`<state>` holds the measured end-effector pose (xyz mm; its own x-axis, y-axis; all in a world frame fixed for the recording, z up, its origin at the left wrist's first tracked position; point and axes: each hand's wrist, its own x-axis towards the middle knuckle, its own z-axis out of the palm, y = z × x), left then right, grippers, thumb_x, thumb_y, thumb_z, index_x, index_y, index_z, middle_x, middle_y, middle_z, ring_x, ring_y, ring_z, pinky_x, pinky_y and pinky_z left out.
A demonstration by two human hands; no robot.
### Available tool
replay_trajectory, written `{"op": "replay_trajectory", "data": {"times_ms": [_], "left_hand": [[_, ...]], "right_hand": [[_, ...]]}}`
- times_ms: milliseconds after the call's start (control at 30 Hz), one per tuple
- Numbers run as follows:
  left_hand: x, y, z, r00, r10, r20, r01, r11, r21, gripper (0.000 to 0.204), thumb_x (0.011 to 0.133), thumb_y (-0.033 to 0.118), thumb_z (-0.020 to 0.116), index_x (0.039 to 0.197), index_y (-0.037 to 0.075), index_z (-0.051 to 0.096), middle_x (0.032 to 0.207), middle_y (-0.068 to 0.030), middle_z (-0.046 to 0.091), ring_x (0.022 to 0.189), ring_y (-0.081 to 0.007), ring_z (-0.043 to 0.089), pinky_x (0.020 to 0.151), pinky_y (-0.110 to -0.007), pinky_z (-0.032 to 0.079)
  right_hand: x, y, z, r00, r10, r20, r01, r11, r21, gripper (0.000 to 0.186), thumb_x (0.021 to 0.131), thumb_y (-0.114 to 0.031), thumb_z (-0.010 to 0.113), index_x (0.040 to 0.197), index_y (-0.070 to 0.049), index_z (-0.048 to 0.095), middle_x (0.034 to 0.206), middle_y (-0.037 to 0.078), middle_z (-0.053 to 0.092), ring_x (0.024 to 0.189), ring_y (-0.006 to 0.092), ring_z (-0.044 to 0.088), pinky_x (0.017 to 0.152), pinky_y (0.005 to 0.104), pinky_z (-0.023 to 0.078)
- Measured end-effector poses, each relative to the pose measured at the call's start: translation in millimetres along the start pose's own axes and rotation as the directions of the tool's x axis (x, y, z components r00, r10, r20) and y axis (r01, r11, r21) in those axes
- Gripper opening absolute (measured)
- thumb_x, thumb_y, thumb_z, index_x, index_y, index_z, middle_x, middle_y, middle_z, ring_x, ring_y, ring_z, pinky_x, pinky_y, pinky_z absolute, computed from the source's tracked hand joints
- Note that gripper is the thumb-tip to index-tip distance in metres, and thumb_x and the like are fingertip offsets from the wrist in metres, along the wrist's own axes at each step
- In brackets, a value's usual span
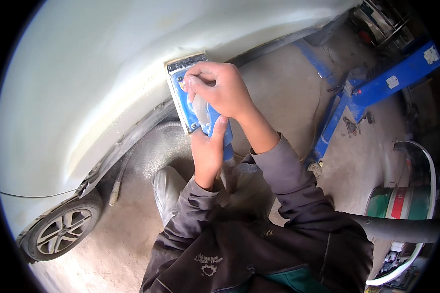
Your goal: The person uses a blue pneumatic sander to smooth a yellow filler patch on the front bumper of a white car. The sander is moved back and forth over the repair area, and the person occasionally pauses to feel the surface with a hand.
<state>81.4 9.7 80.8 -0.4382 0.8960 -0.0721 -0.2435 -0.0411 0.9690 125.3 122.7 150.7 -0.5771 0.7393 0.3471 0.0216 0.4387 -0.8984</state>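
Pale, smooth, curved car body panel (107,73) fills the upper left; an alloy wheel (63,229) sits beneath it on the dusty concrete floor (288,88). A blue steel lift arm (386,80) lies to the right. A flat, rectangular blue sanding block (183,95) presses against the panel's lower edge; right hand (222,90) clamps its top, left hand (208,149) grips its lower end.
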Motion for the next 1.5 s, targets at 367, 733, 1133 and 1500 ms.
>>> {"op": "replay_trajectory", "data": {"times_ms": [367, 733, 1133, 1500], "left_hand": [[30.6, 0.6, 40.7, 0.994, -0.078, 0.076, 0.041, 0.913, 0.406, 0.069, 0.086, 0.060, 0.064, 0.068, -0.006, 0.067, 0.063, -0.0214, 0.064, 0.068, -0.0385, 0.067, 0.068, -0.044, 0.051], [-33.4, 1.9, -67.0, 0.989, 0.082, -0.127, -0.049, 0.970, 0.239, 0.048, 0.093, 0.042, 0.067, 0.091, -0.006, 0.067, 0.069, -0.0124, 0.066, 0.064, -0.0194, 0.063, 0.066, -0.036, 0.050], [-103.0, -1.9, -187.3, 0.908, 0.117, -0.402, -0.141, 0.990, -0.030, 0.050, 0.100, 0.044, 0.055, 0.113, -0.005, 0.059, 0.094, -0.0056, 0.065, 0.079, -0.0127, 0.063, 0.068, -0.026, 0.048], [-98.5, -38.2, -200.1, 0.794, 0.190, -0.578, -0.273, 0.960, -0.060, 0.052, 0.105, 0.048, 0.038, 0.130, 0.004, 0.053, 0.103, -0.0066, 0.066, 0.086, -0.0143, 0.065, 0.068, -0.026, 0.051]], "right_hand": [[3.3, 32.3, -62.8, 0.979, -0.012, -0.201, 0.023, 0.998, 0.050, 0.013, 0.092, -0.005, 0.059, 0.090, 0.006, 0.065, 0.074, 0.009, 0.068, 0.075, 0.0146, 0.068, 0.075, 0.0285, 0.053], [-17.2, -21.9, 67.2, 0.999, -0.016, 0.033, 0.014, 0.998, 0.055, 0.010, 0.091, -0.003, 0.061, 0.087, 0.005, 0.065, 0.075, 0.007, 0.069, 0.071, 0.0108, 0.067, 0.067, 0.0253, 0.053], [-30.3, -61.1, 229.7, 0.892, -0.384, 0.238, 0.387, 0.921, 0.035, 0.004, 0.080, -0.007, 0.070, 0.079, -0.005, 0.067, 0.066, 0.009, 0.067, 0.056, 0.0225, 0.066, 0.053, 0.0307, 0.050], [-34.1, -58.6, 254.9, 0.841, -0.458, 0.287, 0.447, 0.888, 0.108, 0.006, 0.077, -0.006, 0.068, 0.072, -0.003, 0.066, 0.062, 0.012, 0.065, 0.056, 0.0289, 0.065, 0.055, 0.0380, 0.051]]}}
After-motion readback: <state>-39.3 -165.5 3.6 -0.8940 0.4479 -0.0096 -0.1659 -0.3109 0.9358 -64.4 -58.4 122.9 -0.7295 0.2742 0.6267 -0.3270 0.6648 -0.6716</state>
